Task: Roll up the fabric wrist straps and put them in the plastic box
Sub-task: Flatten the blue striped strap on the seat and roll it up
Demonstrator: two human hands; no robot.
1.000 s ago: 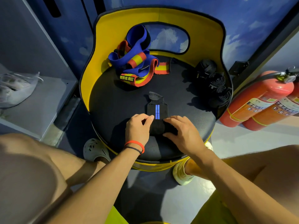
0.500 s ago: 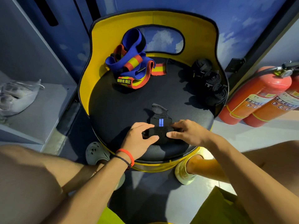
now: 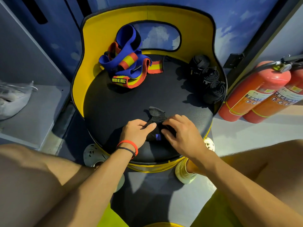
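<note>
A black wrist strap (image 3: pixel 155 126) with a small blue stripe lies partly rolled near the front of the black chair seat (image 3: pixel 131 102). My left hand (image 3: pixel 136 133) grips the roll's left side and my right hand (image 3: pixel 182 133) grips its right side, fingers curled over it. The strap's loose end sticks out beyond my fingers. A heap of blue, red and yellow straps (image 3: pixel 126 66) lies at the seat's back left. Three rolled black straps (image 3: pixel 208 77) sit at the back right. No plastic box is in view.
The chair has a yellow curved backrest (image 3: pixel 147 15). Two red fire extinguishers (image 3: pixel 260 94) stand on the floor to the right. A grey shelf (image 3: pixel 32 108) with a clear bag (image 3: pixel 13 99) is on the left. My knees and shoes frame the chair's front.
The roll has grown as both hands turned it away from me. The blue stripe, earlier flat on the unrolled part, now shows on the roll between my hands, and less loose strap remains.
</note>
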